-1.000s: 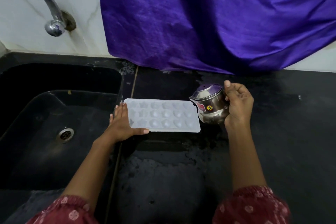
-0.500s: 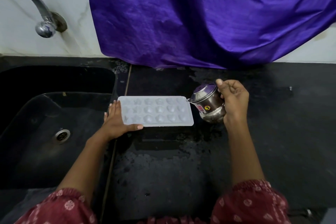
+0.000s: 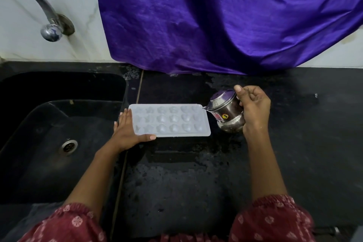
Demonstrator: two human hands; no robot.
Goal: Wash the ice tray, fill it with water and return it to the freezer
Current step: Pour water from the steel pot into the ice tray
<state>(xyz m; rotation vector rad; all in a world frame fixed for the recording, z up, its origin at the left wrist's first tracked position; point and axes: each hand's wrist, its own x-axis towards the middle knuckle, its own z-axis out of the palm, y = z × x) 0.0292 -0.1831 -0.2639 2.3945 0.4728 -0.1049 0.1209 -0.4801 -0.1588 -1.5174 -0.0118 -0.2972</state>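
Two hands are busy. The tray (image 3: 170,122) lies just right of the sink (image 3: 39,124), and the left hand (image 3: 127,131) presses its sink-side end with straight fingers. The right hand (image 3: 253,108) is curled round a steel pot (image 3: 225,116). In the last second the pot's lip has crept onto the tray's far corner, so filling looks imminent; no stream shows.
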